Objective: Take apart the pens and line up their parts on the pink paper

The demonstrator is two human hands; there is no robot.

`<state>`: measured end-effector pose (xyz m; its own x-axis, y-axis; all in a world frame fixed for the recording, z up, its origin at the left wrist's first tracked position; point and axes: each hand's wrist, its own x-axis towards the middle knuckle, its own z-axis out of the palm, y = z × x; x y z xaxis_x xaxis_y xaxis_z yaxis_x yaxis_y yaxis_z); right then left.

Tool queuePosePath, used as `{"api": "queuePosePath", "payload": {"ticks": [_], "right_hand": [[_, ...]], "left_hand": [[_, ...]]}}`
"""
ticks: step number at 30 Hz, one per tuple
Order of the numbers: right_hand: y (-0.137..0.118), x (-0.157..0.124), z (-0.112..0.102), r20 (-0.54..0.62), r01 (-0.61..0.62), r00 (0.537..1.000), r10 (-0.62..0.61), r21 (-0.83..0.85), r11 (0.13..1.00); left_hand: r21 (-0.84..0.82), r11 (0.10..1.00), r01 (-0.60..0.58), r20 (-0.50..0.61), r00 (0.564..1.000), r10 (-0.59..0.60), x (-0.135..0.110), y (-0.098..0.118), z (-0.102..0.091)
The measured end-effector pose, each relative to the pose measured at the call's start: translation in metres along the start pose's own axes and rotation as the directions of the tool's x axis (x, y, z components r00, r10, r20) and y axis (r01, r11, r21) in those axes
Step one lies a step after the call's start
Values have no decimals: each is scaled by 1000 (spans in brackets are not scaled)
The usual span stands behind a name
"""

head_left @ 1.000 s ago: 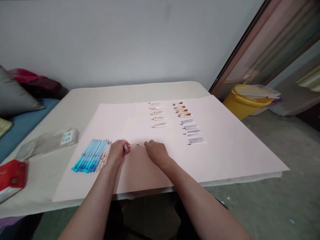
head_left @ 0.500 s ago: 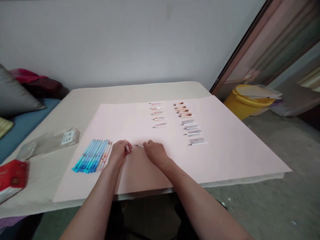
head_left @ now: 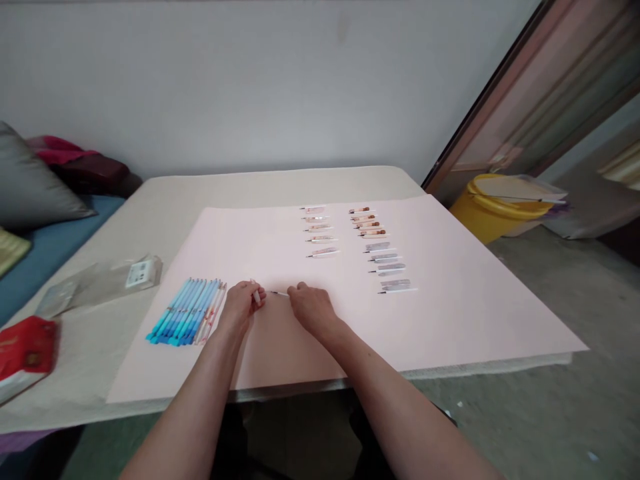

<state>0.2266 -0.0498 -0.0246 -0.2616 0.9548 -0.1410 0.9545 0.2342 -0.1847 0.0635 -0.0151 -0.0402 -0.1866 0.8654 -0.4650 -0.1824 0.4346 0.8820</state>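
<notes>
My left hand [head_left: 241,307] is closed around a small white pen cap or barrel piece [head_left: 255,294] near the front of a pink paper sheet [head_left: 450,293]. My right hand [head_left: 311,308] is closed in a pinch on a thin white pen refill [head_left: 280,294] whose dark tip points toward the left hand. The two hands are a short gap apart. A tight row of blue pens [head_left: 185,311] lies just left of my left hand. Farther back lie two columns of taken-apart pens [head_left: 320,232] and more pen pieces [head_left: 383,257].
The pink sheet covers a beige table [head_left: 165,200]. A clear plastic packet [head_left: 95,281] and a red box [head_left: 23,350] lie at the left. A yellow bucket [head_left: 495,207] stands on the floor at the right. Cushions and a blue mattress [head_left: 45,247] are at the far left.
My hands have stayed almost in place, with the refill tip slightly closer to the left hand's piece. The camera view has shifted a little.
</notes>
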Motion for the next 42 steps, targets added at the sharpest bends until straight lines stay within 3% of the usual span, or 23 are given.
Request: {"api": "queuePosePath", "payload": {"ticks": [20, 26, 31, 36, 42], "right_hand": [[-2, -1, -1, -27, 5, 1000, -6, -17, 1000], [1, -3, -4, -56, -1, 998, -2, -41, 999], [-2, -9, -12, -106, 4, 994, -8, -44, 999], [-7, -16, -17, -149, 49, 987, -56, -51, 998], [-9, -18, -18, -151, 74, 985, -80, -46, 996]], "left_hand": [[6, 1000, 12, 49, 999, -12, -2, 1, 0], [-199, 977, 72, 10, 997, -71, -2, 4, -1], [-458, 884, 89, -58, 990, -130, -5, 5, 0], [-533, 842, 90, -101, 980, -169, -6, 8, 2], [-573, 808, 138, -63, 975, -211, -6, 9, 4]]}}
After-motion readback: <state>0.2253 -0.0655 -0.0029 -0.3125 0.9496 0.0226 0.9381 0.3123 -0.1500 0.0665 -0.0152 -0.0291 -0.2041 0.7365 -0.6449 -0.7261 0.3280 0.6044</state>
